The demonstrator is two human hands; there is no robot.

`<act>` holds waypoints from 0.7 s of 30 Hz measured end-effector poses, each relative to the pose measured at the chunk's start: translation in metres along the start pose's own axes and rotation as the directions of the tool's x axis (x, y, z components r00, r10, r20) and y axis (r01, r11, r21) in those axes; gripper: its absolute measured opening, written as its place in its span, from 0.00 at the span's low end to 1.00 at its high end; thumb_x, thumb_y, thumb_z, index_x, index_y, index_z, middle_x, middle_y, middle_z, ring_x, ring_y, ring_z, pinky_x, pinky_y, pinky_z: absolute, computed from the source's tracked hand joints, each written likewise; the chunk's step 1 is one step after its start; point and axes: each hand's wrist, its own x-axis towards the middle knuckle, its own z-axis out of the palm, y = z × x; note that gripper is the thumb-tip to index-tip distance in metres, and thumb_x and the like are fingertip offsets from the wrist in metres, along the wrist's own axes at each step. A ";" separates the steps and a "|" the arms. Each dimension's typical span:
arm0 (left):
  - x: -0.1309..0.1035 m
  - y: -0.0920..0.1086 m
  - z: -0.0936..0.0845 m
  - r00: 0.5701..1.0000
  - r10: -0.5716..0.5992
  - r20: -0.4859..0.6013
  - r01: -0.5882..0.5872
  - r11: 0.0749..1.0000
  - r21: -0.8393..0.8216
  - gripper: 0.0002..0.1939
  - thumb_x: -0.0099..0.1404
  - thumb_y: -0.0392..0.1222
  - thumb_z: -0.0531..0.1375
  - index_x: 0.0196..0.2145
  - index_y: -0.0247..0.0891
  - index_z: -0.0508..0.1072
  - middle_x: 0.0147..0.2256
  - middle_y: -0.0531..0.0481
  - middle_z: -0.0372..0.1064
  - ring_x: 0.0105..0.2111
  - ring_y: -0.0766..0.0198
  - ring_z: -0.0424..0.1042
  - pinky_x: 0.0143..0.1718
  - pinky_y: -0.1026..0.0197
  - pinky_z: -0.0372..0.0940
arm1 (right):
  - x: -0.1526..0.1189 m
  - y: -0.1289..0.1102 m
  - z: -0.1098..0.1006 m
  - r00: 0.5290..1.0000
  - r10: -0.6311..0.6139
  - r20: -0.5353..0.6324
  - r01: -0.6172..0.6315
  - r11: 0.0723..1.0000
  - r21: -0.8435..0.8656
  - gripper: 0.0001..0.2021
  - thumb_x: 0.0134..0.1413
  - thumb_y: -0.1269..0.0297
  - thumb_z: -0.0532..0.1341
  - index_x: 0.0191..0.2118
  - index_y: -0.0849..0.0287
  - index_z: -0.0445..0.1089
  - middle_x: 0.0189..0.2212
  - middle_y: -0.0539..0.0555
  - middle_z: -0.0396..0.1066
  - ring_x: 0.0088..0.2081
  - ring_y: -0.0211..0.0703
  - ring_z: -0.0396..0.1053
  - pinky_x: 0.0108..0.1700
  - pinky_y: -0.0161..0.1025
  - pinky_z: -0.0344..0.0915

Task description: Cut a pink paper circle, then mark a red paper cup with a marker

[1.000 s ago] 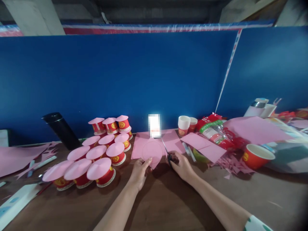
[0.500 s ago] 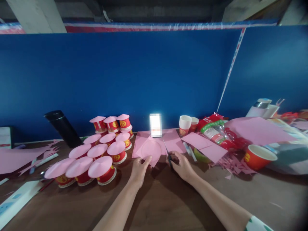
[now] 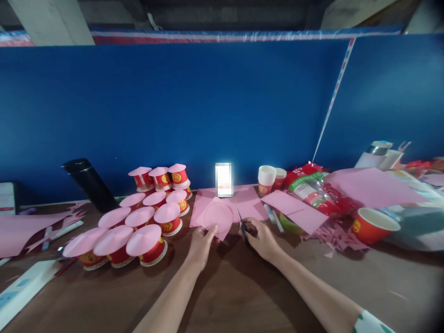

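Between thumb and fingers, my left hand (image 3: 203, 245) grips the lower left edge of a pink paper piece (image 3: 218, 217) that has a circle drawn on it. My right hand (image 3: 260, 238) is wrapped round the dark handles of a pair of scissors (image 3: 244, 227), whose blades point up and away just right of that piece. The blades look apart from the paper. Beneath and behind lie larger pink sheets (image 3: 248, 201) on the brown table. A bright pixelated rectangle (image 3: 224, 180) covers part of the view behind the paper.
Several red cups with pink cone tops (image 3: 144, 240) stand at the left, before a black bottle (image 3: 92, 185). At the right are paper cups (image 3: 267, 178), a red plastic package (image 3: 312, 189), pink scraps (image 3: 343, 238) and an orange cup (image 3: 373, 229). A blue partition (image 3: 208, 106) rises behind.
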 end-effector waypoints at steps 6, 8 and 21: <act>0.002 -0.005 -0.003 1.000 0.015 0.018 -0.016 1.000 0.015 0.17 0.48 0.50 0.63 0.27 0.31 0.70 0.20 0.52 0.66 0.18 0.70 0.64 0.21 0.67 0.59 | 0.000 0.001 0.001 1.000 -0.008 0.009 0.007 1.000 0.016 0.14 0.47 0.64 0.59 0.42 0.60 0.65 0.27 0.52 0.71 0.29 0.41 0.69 0.32 0.34 0.65; 0.002 -0.006 -0.003 1.000 0.013 0.024 -0.014 1.000 0.022 0.17 0.49 0.50 0.63 0.27 0.31 0.70 0.19 0.52 0.66 0.18 0.70 0.64 0.21 0.67 0.60 | -0.001 0.002 0.001 1.000 -0.016 0.008 0.016 1.000 0.014 0.13 0.48 0.63 0.59 0.41 0.60 0.65 0.27 0.52 0.71 0.30 0.40 0.69 0.32 0.34 0.65; 0.002 -0.005 -0.002 1.000 -0.001 0.008 0.000 0.999 0.047 0.17 0.49 0.51 0.63 0.27 0.31 0.70 0.20 0.51 0.66 0.19 0.69 0.65 0.21 0.66 0.60 | -0.001 0.000 0.000 1.000 -0.013 0.020 0.013 1.000 0.006 0.13 0.48 0.63 0.59 0.41 0.61 0.65 0.26 0.51 0.70 0.28 0.39 0.67 0.29 0.33 0.63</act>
